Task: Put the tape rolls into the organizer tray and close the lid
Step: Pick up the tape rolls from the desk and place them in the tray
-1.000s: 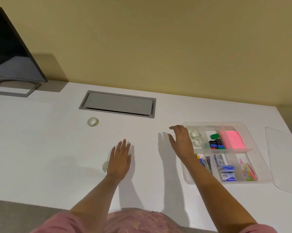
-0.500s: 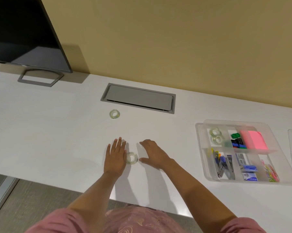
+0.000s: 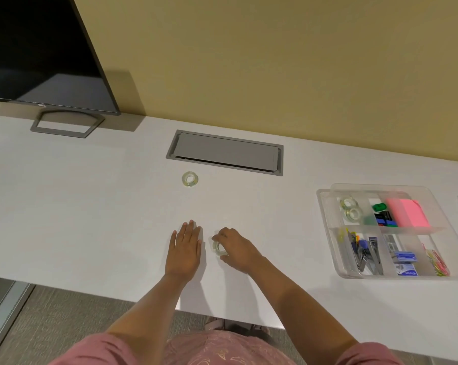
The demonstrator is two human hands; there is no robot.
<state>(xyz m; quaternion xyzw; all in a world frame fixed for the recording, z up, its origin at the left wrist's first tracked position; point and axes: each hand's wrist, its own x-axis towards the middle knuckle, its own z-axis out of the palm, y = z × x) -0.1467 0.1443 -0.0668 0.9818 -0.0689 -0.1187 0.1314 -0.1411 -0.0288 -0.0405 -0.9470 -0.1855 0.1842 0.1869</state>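
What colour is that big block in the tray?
Bright pink. The block lies in the tray's far right compartment, clearest in the head view.

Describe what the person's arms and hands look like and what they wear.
Both forearms are bare. The left hand and right hand wear no gloves, and no rings or watch are visible. Pink short sleeves show at the frame's bottom, on a pink top with a faint pale pattern.

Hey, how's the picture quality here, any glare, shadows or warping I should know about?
Head view: soft, even light, no harsh glare; faint shadows beside the left hand and right hand; wide-angle bending of the desk edge; clear tape rolls in the organizer tray are hard to see.
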